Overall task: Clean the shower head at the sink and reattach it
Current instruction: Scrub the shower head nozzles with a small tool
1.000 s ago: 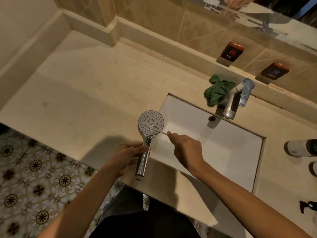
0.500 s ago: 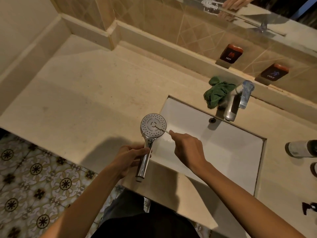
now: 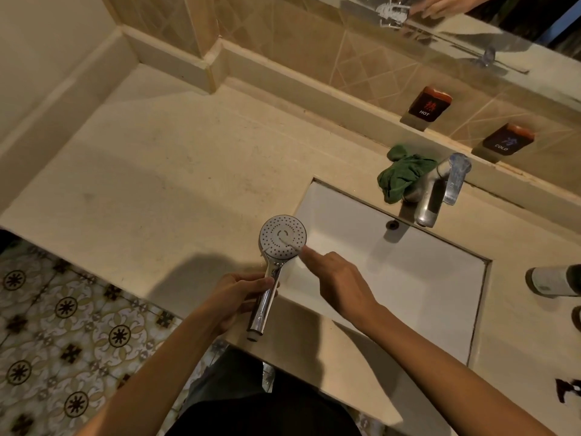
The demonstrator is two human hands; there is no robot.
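The shower head (image 3: 282,236) was gripped by its handle in the left hand (image 3: 234,298), beside the sink (image 3: 440,297). A small brush (image 3: 287,241), pinched in the right hand (image 3: 339,283), had been moved across the face since a second earlier; scrubbing was judged unfinished.

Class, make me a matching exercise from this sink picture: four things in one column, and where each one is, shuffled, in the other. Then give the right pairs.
Things
1. shower head
2. green cloth
3. tap
4. brush

Places
A. pinched in the right hand, tip on the nozzle face
B. bunched on the counter, left of the tap
C. handle gripped by the left hand
D. spout over the basin's far edge

Pairs: 1-C, 2-B, 3-D, 4-A
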